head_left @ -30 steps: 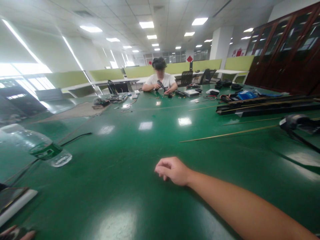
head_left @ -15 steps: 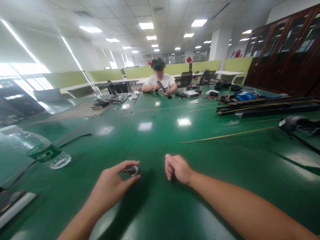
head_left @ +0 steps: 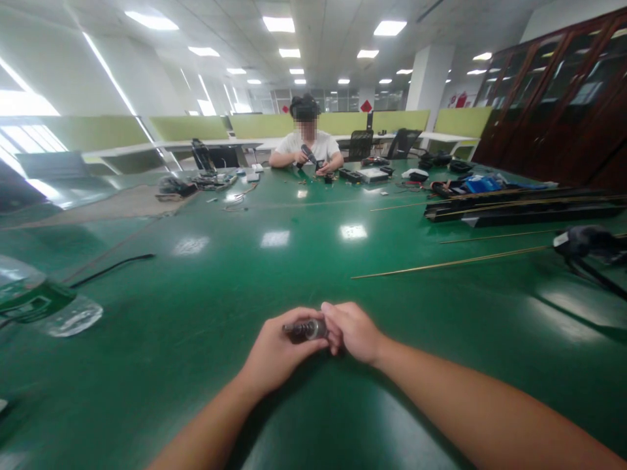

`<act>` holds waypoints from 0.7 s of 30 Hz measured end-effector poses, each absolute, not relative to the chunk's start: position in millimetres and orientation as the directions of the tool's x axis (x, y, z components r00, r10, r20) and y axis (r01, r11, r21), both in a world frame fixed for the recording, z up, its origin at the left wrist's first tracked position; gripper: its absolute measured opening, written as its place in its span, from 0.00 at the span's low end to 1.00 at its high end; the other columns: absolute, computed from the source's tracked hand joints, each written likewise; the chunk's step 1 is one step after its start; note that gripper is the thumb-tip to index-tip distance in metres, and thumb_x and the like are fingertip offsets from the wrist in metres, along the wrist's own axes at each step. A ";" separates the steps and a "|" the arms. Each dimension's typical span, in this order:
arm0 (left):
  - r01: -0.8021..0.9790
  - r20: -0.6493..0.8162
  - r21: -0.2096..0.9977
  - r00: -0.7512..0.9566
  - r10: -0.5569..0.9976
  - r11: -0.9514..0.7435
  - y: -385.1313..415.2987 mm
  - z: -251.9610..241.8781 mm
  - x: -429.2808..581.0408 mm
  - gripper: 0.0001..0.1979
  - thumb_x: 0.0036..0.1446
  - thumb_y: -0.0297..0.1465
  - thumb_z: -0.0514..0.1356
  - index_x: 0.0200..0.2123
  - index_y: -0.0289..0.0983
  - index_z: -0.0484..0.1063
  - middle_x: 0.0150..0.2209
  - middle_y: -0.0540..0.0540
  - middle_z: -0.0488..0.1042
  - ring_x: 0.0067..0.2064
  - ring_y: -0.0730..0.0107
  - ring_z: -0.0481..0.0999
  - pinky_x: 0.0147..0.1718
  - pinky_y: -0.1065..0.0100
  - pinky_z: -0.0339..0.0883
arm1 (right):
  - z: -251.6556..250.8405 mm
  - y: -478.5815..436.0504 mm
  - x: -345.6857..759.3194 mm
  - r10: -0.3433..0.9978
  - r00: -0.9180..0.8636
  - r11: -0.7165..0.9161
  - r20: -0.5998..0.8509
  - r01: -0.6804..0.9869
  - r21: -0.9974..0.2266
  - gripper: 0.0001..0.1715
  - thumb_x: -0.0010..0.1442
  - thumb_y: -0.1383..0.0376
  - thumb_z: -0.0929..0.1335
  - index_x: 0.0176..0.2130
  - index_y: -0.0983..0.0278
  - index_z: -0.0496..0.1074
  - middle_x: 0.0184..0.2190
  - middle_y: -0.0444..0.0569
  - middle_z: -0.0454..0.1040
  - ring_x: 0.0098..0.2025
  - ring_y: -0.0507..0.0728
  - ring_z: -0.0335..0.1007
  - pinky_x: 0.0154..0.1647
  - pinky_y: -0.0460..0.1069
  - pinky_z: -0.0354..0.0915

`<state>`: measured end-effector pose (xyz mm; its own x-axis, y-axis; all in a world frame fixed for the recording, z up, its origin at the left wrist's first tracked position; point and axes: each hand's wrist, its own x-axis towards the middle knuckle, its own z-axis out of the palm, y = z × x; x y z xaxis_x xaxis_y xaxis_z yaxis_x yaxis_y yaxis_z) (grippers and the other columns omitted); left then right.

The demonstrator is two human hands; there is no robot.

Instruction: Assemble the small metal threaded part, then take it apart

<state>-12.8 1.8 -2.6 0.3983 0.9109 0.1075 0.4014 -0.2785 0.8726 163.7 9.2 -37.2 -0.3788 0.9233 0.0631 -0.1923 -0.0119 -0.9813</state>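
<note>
Left hand: thumb and fingers curved round small metal part, gap only part's width. Right hand: loosely curled, fingertips at part's right end; whether gripping, cannot tell. Both over green table.

From hands: bottle at 9 o'clock, tipped, cut by picture edge, contents unclear. Black cable at 10. Thin rod at 2, tip pointing inward; strapped black device beyond its end. Black rails farther, under more rods. Blue packet behind. At 12, far edge, person holding dark tool.
</note>
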 end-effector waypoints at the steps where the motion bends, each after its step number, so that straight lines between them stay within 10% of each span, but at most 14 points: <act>1: 0.395 0.107 0.875 0.402 0.909 -0.278 1.8 -1.6 -12.4 0.13 0.51 0.31 0.68 0.42 0.38 0.76 0.40 0.47 0.81 0.41 0.64 0.80 0.46 0.66 0.72 | -37.5 8.6 164.1 0.924 -0.376 -0.002 0.068 -0.185 -0.983 0.36 0.60 0.38 0.62 0.17 0.62 0.58 0.12 0.40 0.60 0.15 0.49 0.60 0.19 0.46 0.59; 10: 0.182 0.123 0.958 0.447 0.886 -0.224 -4.0 -1.5 -3.4 0.13 0.56 0.31 0.64 0.41 0.40 0.63 0.33 0.51 0.79 0.36 0.68 0.80 0.40 0.68 0.73 | -39.3 6.6 165.2 0.928 -0.358 0.043 0.105 -0.178 -0.983 0.36 0.62 0.39 0.62 0.17 0.62 0.58 0.12 0.40 0.59 0.16 0.50 0.59 0.20 0.46 0.59; 21: 0.350 0.236 0.860 0.373 0.897 -0.372 -5.1 -4.2 -7.5 0.09 0.54 0.31 0.65 0.38 0.38 0.70 0.35 0.49 0.80 0.37 0.68 0.81 0.39 0.71 0.73 | -37.1 4.7 166.0 0.927 -0.352 0.093 0.128 -0.115 -0.989 0.37 0.62 0.38 0.60 0.17 0.62 0.61 0.13 0.42 0.62 0.18 0.51 0.60 0.24 0.47 0.60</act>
<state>-7.5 -5.1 -4.2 0.3733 0.8972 0.2360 0.3496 -0.3716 0.8600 166.0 4.7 -37.1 -0.3521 0.9271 0.1282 -0.1147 0.0932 -0.9890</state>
